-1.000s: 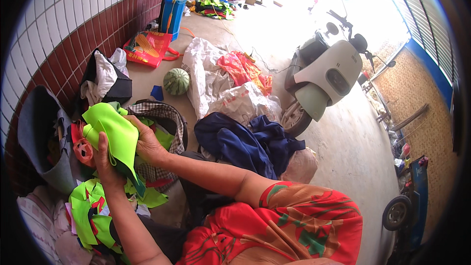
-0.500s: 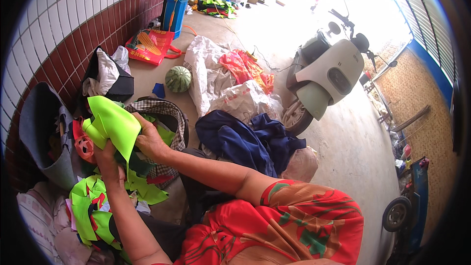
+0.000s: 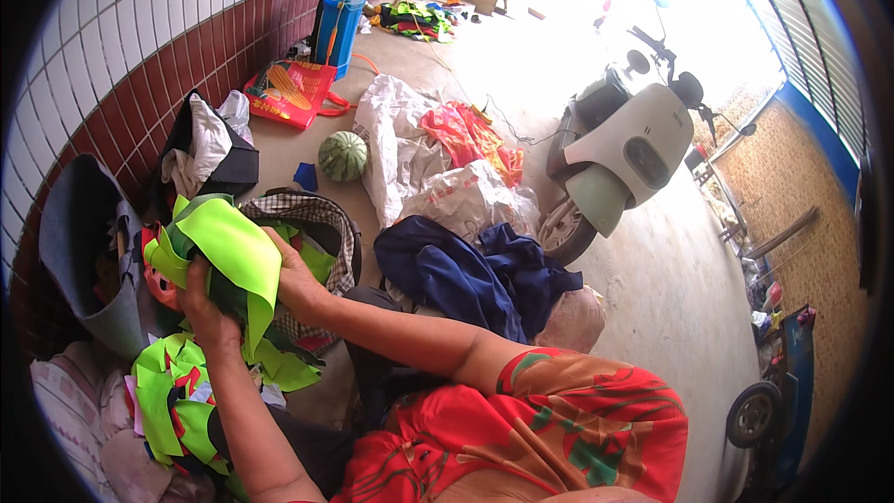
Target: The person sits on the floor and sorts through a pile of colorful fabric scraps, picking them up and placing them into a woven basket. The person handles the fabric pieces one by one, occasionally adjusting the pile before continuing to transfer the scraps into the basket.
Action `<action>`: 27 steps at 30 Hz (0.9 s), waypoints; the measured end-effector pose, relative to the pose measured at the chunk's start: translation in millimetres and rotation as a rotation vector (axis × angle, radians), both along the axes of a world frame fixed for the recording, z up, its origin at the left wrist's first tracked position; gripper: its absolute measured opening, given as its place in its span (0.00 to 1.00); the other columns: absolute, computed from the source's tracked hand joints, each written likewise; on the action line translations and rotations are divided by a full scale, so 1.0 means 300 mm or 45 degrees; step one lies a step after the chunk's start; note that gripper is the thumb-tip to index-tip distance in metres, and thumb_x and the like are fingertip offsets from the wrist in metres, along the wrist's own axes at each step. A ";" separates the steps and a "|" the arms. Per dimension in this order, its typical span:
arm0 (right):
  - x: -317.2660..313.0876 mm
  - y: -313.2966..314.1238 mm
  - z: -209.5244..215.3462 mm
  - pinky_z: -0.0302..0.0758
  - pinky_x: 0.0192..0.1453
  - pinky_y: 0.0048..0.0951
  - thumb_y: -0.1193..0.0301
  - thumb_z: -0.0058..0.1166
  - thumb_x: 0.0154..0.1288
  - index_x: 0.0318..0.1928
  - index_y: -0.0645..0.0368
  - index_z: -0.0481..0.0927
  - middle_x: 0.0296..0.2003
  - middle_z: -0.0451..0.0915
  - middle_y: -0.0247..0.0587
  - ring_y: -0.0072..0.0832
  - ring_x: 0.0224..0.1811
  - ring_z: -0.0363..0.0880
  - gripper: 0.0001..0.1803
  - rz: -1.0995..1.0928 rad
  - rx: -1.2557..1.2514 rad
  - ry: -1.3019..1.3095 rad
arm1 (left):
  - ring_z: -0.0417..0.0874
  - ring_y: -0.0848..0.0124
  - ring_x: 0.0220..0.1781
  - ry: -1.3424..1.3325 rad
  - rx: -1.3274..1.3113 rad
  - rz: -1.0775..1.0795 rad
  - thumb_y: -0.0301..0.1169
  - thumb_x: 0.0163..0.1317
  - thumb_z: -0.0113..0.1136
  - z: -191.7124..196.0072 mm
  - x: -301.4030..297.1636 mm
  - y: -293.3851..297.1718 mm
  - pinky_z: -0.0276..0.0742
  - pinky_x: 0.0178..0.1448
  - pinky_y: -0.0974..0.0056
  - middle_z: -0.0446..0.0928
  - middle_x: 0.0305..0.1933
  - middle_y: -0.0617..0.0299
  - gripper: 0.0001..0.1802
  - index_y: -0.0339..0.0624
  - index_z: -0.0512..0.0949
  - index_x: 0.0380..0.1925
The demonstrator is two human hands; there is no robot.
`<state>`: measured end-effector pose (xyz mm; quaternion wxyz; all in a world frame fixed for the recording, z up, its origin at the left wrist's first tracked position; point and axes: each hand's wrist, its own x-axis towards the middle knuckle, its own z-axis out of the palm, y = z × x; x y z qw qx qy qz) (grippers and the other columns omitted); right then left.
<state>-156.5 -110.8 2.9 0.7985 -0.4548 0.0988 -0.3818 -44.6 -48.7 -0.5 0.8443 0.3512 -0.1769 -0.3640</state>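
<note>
Both hands hold up a neon yellow-green piece of fabric (image 3: 244, 240), with a dark green side showing in its fold. My left hand (image 3: 209, 305) grips it from below on the left, thumb raised against it. My right hand (image 3: 300, 281) pinches its right edge, the fingertips partly hidden behind it. Just beyond my right hand is a checked fabric bag (image 3: 346, 251) with green pieces inside. Below my left forearm lies a heap of neon green, red and black scraps (image 3: 172, 382). A grey-blue felt-like container (image 3: 79, 251) stands at the left.
A dark blue cloth (image 3: 447, 265) lies right of the bag, with white plastic sacks (image 3: 396, 130) beyond it. A watermelon (image 3: 343, 156) sits near a red bag (image 3: 293, 93) and a blue tank sprayer (image 3: 340, 28). A pale scooter (image 3: 624, 144) is parked at the right. A tiled wall (image 3: 140, 56) runs along the left.
The fabric has turned and opened out, so its dark green side now shows. My left hand has risen a little along it; my right hand has moved slightly right and down.
</note>
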 end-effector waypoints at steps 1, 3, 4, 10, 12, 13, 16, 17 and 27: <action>0.003 0.000 -0.012 0.71 0.47 0.20 0.72 0.54 0.62 0.53 0.55 0.69 0.43 0.75 0.30 0.16 0.45 0.71 0.19 -0.028 0.060 0.026 | 0.75 0.72 0.48 -0.010 -0.016 0.007 0.35 0.60 0.54 -0.004 0.002 0.000 0.72 0.52 0.66 0.73 0.48 0.62 0.20 0.37 0.71 0.51; 0.010 -0.008 -0.038 0.71 0.47 0.21 0.71 0.55 0.61 0.54 0.54 0.68 0.43 0.74 0.30 0.17 0.45 0.72 0.21 -0.084 0.180 0.081 | 0.75 0.72 0.48 -0.029 -0.049 0.019 0.35 0.61 0.55 -0.012 0.005 -0.001 0.71 0.52 0.65 0.73 0.48 0.62 0.20 0.37 0.71 0.51; 0.005 -0.018 -0.045 0.72 0.47 0.22 0.71 0.56 0.60 0.54 0.55 0.69 0.43 0.74 0.31 0.18 0.44 0.72 0.21 -0.021 0.202 0.033 | 0.75 0.72 0.48 -0.069 -0.068 0.036 0.35 0.60 0.55 -0.009 0.001 -0.001 0.71 0.53 0.65 0.73 0.49 0.62 0.20 0.37 0.71 0.51; -0.029 -0.013 -0.019 0.75 0.42 0.25 0.70 0.62 0.54 0.49 0.57 0.73 0.37 0.78 0.33 0.23 0.39 0.77 0.22 0.382 0.604 0.085 | 0.74 0.71 0.49 -0.153 -0.137 0.152 0.36 0.61 0.55 0.026 -0.026 -0.006 0.69 0.55 0.65 0.73 0.49 0.62 0.20 0.36 0.71 0.50; -0.018 -0.010 -0.050 0.75 0.42 0.26 0.68 0.64 0.52 0.48 0.58 0.74 0.35 0.78 0.33 0.23 0.37 0.77 0.22 0.424 0.512 0.061 | 0.74 0.71 0.50 -0.141 -0.103 0.131 0.39 0.61 0.55 0.025 -0.024 -0.007 0.69 0.55 0.65 0.72 0.50 0.62 0.22 0.37 0.71 0.51; -0.024 -0.019 -0.064 0.75 0.42 0.25 0.66 0.66 0.49 0.52 0.57 0.70 0.40 0.77 0.34 0.22 0.39 0.75 0.29 0.530 0.439 0.100 | 0.74 0.71 0.50 -0.154 -0.091 0.136 0.39 0.62 0.55 0.025 -0.020 -0.008 0.69 0.55 0.64 0.72 0.50 0.62 0.22 0.37 0.71 0.51; -0.025 0.002 -0.053 0.73 0.44 0.24 0.64 0.68 0.47 0.59 0.56 0.63 0.46 0.72 0.34 0.22 0.41 0.73 0.39 0.486 0.299 0.026 | 0.75 0.71 0.49 -0.195 -0.041 0.106 0.40 0.61 0.57 0.045 -0.015 0.004 0.70 0.55 0.64 0.72 0.51 0.61 0.25 0.36 0.69 0.53; -0.025 0.011 -0.037 0.69 0.47 0.22 0.61 0.69 0.45 0.63 0.54 0.56 0.49 0.68 0.33 0.21 0.44 0.69 0.47 0.431 0.248 0.006 | 0.75 0.71 0.50 -0.228 -0.015 0.111 0.40 0.61 0.57 0.052 -0.018 0.008 0.69 0.56 0.64 0.72 0.51 0.61 0.25 0.36 0.68 0.53; -0.035 -0.087 0.011 0.67 0.57 0.25 0.79 0.68 0.45 0.64 0.50 0.57 0.49 0.70 0.30 0.20 0.51 0.68 0.46 0.195 0.060 0.010 | 0.72 0.73 0.52 -0.502 0.126 -0.072 0.34 0.55 0.64 0.063 -0.052 0.004 0.64 0.58 0.67 0.72 0.51 0.64 0.27 0.38 0.69 0.53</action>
